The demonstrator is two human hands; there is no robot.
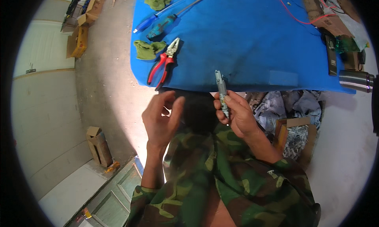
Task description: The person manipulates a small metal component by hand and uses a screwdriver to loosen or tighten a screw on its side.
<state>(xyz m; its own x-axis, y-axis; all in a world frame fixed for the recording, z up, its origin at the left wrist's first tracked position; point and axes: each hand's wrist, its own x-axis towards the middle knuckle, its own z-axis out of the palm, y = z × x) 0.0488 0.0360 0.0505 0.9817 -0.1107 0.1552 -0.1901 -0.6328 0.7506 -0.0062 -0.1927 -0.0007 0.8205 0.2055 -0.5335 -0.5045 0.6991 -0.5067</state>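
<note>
My right hand [238, 114] grips a slim grey pen-shaped object [220, 89] with a patterned lower part, held upright just past the front edge of the blue-covered table [244, 37]. My left hand [162, 116] is to its left, fingers curled but apart, holding nothing visible. Red-and-black pliers [164, 63] lie on the table above my left hand. Further up are a teal-handled screwdriver [166, 25], a blue-handled screwdriver [145, 23] and two crumpled green cloths [158, 0] [145, 50].
At the table's right are a red cable [298, 21], cardboard [329, 23] and a steel cylinder [353, 80]. A box of shredded material [296, 138] sits beneath it. Cardboard boxes [77, 43] and an upright carton [98, 146] stand at the left.
</note>
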